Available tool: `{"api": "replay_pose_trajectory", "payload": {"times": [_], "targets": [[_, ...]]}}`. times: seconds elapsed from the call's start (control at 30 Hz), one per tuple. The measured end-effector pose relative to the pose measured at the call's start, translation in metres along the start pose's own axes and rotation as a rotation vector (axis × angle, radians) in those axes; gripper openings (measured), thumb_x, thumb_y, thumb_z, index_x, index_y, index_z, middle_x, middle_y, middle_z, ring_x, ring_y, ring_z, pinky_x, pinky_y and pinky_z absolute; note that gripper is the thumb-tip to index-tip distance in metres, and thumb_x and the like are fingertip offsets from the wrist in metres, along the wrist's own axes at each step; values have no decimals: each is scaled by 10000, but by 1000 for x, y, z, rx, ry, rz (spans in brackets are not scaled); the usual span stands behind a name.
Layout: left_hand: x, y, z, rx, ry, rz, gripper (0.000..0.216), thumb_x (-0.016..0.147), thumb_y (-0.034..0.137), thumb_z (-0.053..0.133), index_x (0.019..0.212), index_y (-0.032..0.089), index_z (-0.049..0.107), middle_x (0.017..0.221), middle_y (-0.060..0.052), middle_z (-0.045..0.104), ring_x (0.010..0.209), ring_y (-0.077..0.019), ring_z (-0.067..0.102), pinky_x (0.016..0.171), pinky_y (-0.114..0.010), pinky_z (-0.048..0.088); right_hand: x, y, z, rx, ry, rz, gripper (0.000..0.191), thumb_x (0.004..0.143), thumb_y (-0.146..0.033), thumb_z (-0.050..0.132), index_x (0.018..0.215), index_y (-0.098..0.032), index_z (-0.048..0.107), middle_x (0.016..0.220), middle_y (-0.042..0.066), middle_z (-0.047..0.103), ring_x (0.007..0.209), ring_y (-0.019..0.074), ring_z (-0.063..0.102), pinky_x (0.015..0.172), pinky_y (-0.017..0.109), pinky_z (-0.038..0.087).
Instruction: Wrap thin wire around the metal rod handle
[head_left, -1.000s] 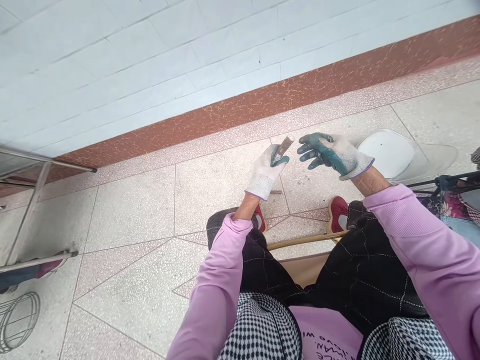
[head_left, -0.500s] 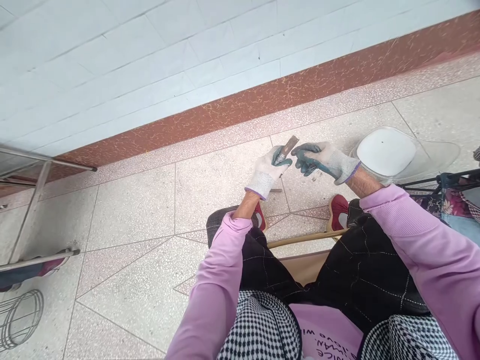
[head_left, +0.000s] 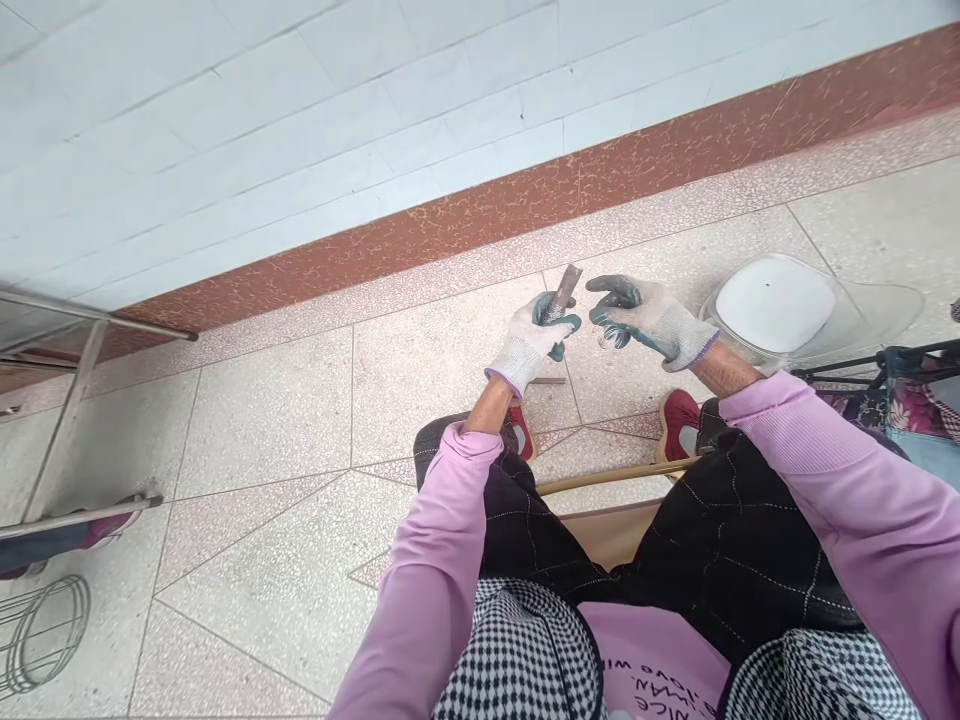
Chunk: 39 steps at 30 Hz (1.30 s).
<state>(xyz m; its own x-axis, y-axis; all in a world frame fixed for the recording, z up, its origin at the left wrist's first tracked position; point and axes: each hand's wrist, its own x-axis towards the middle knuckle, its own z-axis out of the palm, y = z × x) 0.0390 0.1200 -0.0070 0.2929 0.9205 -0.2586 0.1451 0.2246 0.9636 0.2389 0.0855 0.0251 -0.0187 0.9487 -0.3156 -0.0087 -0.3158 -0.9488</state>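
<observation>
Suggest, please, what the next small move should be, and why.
Perhaps bring the white-and-green gloved right hand to the short dark-brown bar: the white-and-green gloved left hand holds it with one end jutting out, and the right hand hangs close by, not touching it.

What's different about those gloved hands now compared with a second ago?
The right hand has shifted slightly left; its spread fingers have curled, with thin shiny strands at the fingertips. Whether it grips them is unclear. The left hand still holds the short brown piece, now tipped a little more upright. The white rounded object stays on the floor.
</observation>
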Motion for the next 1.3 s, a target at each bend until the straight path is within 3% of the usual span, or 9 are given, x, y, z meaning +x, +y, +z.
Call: {"api": "replay_pose_trajectory", "payload": {"times": [0.2, 0.43, 0.6, 0.77, 0.9, 1.03, 1.17, 1.3], "targets": [[-3, -7, 10, 66, -72, -4, 264, 910, 134, 826, 1151, 190, 735, 897, 30, 699, 529, -57, 543, 474, -229, 500, 8, 5, 2, -2, 54, -41, 297, 831, -182, 805, 1124, -202, 760, 761, 21, 722, 551, 149, 590, 430, 251, 493], [4, -15, 8, 73, 39, -14, 304, 876, 166, 875, 1152, 228, 763, 813, 0, 707, 577, -106, 581, 511, -252, 497, -5, 0, 6, -33, -10, -128, 444, 764, -255, 913, 1187, -210, 787, 907, 34, 765, 684, 147, 630, 492, 234, 541], [5, -17, 7, 104, -1, 17, 242, 910, 236, 856, 1132, 231, 760, 768, 46, 642, 480, -91, 547, 427, -245, 465, -2, 1, 7, 48, 105, -110, 322, 835, -297, 893, 1107, -216, 741, 687, -37, 634, 567, 124, 558, 459, 233, 496], [5, -14, 5, 47, -20, -7, 305, 919, 225, 839, 1216, 211, 773, 765, 60, 655, 448, -80, 551, 399, -227, 474, 0, -5, -1, 96, 123, -178, 255, 916, -424, 857, 965, -202, 740, 694, -17, 646, 521, 105, 554, 447, 235, 488], [5, -7, 3, -65, -21, -16, 321, 920, 205, 819, 1236, 185, 767, 807, 43, 700, 423, -74, 537, 377, -236, 448, 0, -8, -8, 149, 127, -126, 223, 899, -371, 868, 963, -198, 743, 713, -4, 690, 516, 115, 583, 432, 230, 481], [6, -3, 1, -47, 45, 10, 311, 900, 162, 813, 1203, 181, 747, 882, 30, 731, 466, -62, 549, 402, -228, 463, 5, -6, -17, 208, 133, -49, 382, 924, -538, 881, 1011, -202, 722, 747, 15, 721, 516, 122, 598, 415, 226, 456], [7, -6, -2, 32, 81, 14, 274, 900, 189, 830, 1157, 193, 737, 803, 57, 671, 462, -68, 528, 409, -232, 460, 4, -8, -30, 229, 104, -83, 591, 923, -775, 804, 1099, -218, 712, 826, 47, 748, 549, 148, 617, 428, 260, 456], [7, -7, -4, 106, 59, 55, 232, 910, 215, 824, 1124, 203, 736, 832, 52, 687, 446, -63, 522, 405, -236, 447, -10, -16, -33, 159, -1, -195, 614, 887, -748, 832, 1231, -252, 720, 936, 67, 773, 644, 183, 652, 487, 296, 490]]}}
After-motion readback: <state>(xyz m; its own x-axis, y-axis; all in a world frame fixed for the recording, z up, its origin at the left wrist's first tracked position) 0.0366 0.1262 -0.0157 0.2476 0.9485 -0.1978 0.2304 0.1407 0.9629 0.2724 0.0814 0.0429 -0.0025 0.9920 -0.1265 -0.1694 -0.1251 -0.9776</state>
